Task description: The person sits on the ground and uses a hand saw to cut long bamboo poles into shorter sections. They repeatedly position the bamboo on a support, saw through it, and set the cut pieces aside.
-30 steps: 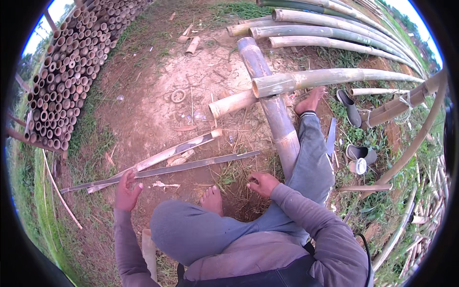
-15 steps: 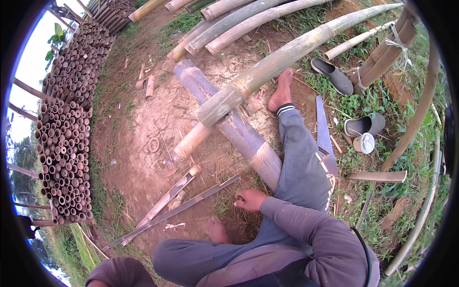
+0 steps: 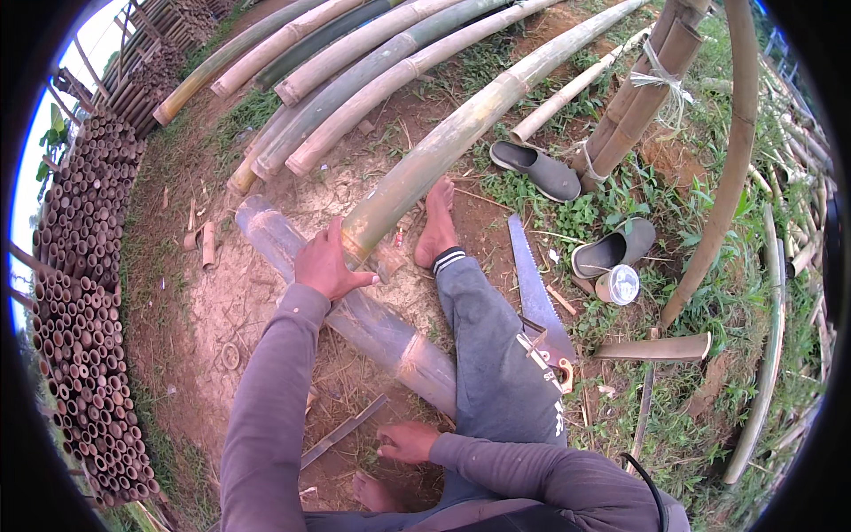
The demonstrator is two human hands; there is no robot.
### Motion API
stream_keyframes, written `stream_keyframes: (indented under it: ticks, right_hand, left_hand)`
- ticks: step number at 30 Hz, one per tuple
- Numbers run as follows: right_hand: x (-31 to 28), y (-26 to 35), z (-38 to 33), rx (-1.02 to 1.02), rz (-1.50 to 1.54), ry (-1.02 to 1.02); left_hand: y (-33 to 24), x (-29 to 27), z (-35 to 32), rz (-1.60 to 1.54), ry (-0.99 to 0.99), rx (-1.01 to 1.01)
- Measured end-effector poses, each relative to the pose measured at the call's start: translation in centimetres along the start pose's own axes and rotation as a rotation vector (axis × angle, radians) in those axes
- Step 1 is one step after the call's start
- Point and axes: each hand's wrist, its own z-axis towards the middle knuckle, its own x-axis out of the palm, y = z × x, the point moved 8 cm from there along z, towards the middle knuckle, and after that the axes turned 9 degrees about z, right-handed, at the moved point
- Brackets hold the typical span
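Note:
My left hand [image 3: 326,266] lies over the near end of a long green-brown bamboo pole [image 3: 452,146], gripping it with the thumb stuck out to the right. That end rests across a thicker, purplish-grey bamboo piece [image 3: 381,331] lying on the ground, and my hand and sleeve hide part of the crossing. My right hand [image 3: 408,441] hovers low by my leg, fingers curled, with nothing seen in it. Left of it lies a narrow flat strip [image 3: 344,432]. A handsaw [image 3: 536,284] lies on the ground right of my outstretched leg.
Several bamboo poles [image 3: 355,80] lie at the back. Cut bamboo is stacked [image 3: 80,355] at left. On the right are two grey clogs [image 3: 536,171], a lidded plastic cup [image 3: 618,284], a split bamboo piece [image 3: 654,347] and tied upright posts [image 3: 638,102].
My left arm has come up from the lower left and its hand has taken hold of the pole's end. The view has shifted right. My right hand stays low, fingers curled.

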Motion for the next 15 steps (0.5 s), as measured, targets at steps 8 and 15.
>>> stream_keyframes:
  ticks: [8,15]
  right_hand:
    - [-3.5,-2.5,0.3,0.08,0.003,-0.121]
    - [-6.5,-1.6,-1.1,-0.071,0.443,-0.202]
  left_hand:
    - [0.3,-4.7,0.1,-0.111,0.03,-0.038]
    - [8.4,-14.3,-12.5,-0.343,-0.067,0.075]
